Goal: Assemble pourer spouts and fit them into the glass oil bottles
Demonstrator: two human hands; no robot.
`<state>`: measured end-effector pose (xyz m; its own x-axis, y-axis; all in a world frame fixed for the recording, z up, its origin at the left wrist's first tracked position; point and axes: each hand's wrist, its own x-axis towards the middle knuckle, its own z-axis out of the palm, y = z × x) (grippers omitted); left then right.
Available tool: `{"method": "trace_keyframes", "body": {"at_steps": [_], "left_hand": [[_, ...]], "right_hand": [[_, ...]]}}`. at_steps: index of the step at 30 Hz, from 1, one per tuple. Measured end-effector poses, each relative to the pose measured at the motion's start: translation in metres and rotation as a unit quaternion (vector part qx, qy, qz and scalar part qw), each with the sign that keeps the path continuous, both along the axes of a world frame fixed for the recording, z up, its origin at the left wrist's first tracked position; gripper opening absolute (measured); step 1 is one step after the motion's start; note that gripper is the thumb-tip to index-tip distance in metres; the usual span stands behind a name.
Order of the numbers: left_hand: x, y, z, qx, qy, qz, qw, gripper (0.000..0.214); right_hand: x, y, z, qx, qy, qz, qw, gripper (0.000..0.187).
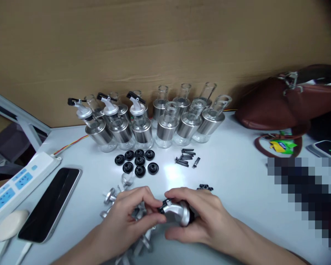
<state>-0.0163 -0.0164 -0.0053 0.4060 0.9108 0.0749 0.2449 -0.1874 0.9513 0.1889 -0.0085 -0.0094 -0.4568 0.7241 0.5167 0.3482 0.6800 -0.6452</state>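
Silver spouts (109,195) lie partly behind the left hand (131,213), near 8 caps (139,161).

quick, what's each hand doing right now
Left hand: closed, pinching the black tip of the silver spout.
Right hand: closed, holding the spout's wide base.

Held at both ends on its side, a silver bottle pourer head (175,211), glossy and smooth, with a curved body narrowing from a wide round collar on the right to a slim tip on the left. Fitted at that tip with a small black lever (162,208), partly covered; backed behind the collar by a black stopper (192,216), mostly hidden from sight.
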Motion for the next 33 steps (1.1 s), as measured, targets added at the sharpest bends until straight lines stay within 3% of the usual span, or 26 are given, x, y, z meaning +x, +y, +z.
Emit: {"method": "trace_keyframes", "body": {"at_steps": [4,9,13,19,24,29,33], "left_hand": [[-0.001,0.0,-0.002,0.085,0.013,-0.012,0.996,0.008],[0.001,0.004,-0.001,0.101,-0.009,0.023,0.995,0.018],[0.011,0.026,0.018,0.145,-0.049,0.106,0.982,0.032],[0.044,0.074,0.048,0.272,0.119,0.055,0.953,0.048],[0.062,0.107,0.035,0.229,0.174,0.074,0.955,0.044],[0.068,0.122,0.017,0.23,0.17,0.068,0.956,0.031],[0.076,0.128,0.016,0.246,0.134,0.101,0.955,0.024]], "right_hand": [[-0.001,-0.002,-0.004,0.002,-0.003,-0.035,0.999,0.04],[0.001,0.001,-0.007,0.003,0.013,-0.07,0.997,0.026],[0.005,0.008,0.0,0.03,0.054,-0.108,0.992,0.017],[0.008,0.009,0.01,0.133,0.114,-0.158,0.972,0.013],[0.016,0.01,0.012,0.12,0.195,-0.135,0.964,0.005],[0.017,0.012,0.014,0.118,0.226,-0.092,0.963,0.027],[0.015,0.014,0.009,0.106,0.261,-0.114,0.953,0.012]]}}
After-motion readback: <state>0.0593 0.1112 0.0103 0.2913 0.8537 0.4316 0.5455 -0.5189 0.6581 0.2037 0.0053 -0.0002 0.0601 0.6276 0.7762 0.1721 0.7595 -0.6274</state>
